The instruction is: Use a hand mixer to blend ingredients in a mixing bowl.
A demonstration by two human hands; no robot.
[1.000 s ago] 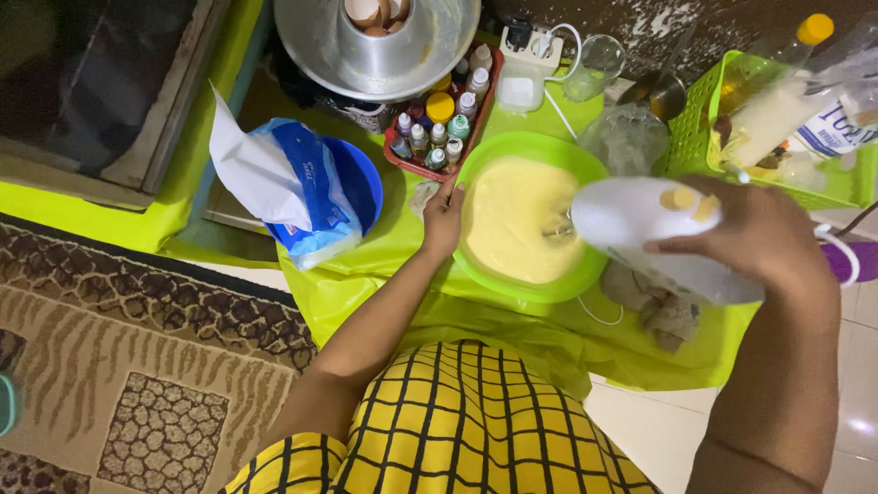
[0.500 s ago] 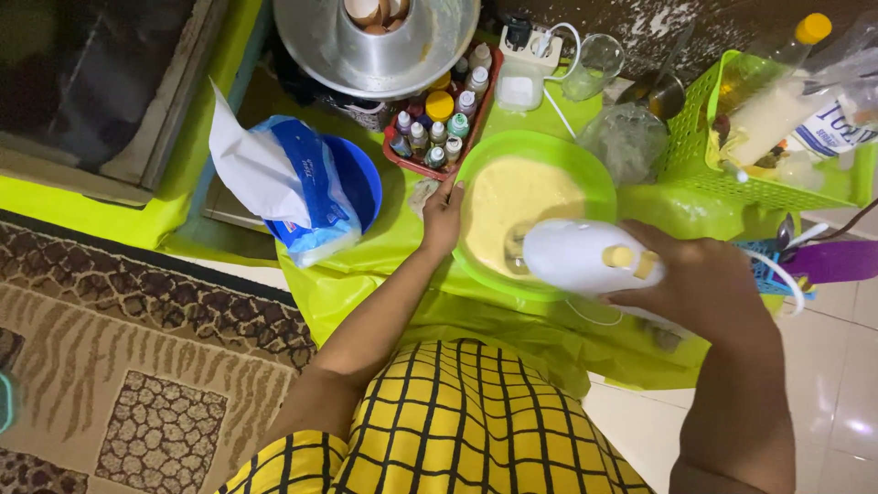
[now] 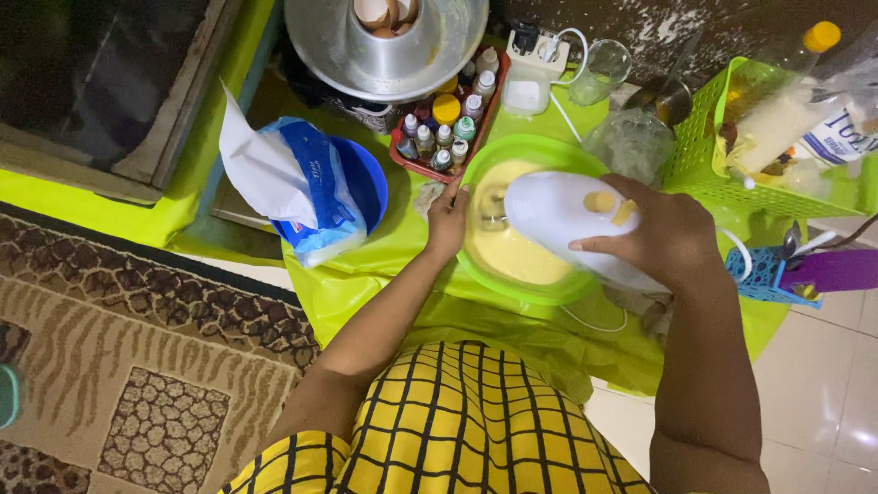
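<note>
A low surface (image 3: pixel 366 284) draped in lime-green plastic is carrying everything, and beside it one patterned rug (image 3: pixel 137 366) is lying on the floor. At the far edge one metal tube pan (image 3: pixel 384 46) is sitting with eggshells in its centre. One green basket (image 3: pixel 722 155) is standing at the right with bottles inside. One blue bowl (image 3: pixel 366 183) is holding one blue-and-white bag (image 3: pixel 302 192). Near the middle, one green mixing bowl (image 3: pixel 521 274) is holding pale yellow batter (image 3: pixel 512 252). The right arm is reaching in from the lower right, and the right hand (image 3: pixel 672 233) is clamping its fingers around one white hand mixer (image 3: pixel 567 220), holding it over the bowl with the beaters dipping into the batter. The left arm is stretching straight forward from the body, and the left hand (image 3: pixel 448 224) is pressing against the bowl's left rim, fingers curled together on it. One red tray (image 3: pixel 398 155) is sitting just beyond that hand, carrying about ten small bottles (image 3: pixel 439 137). One white power strip (image 3: pixel 540 50) is lying behind the bowl.
</note>
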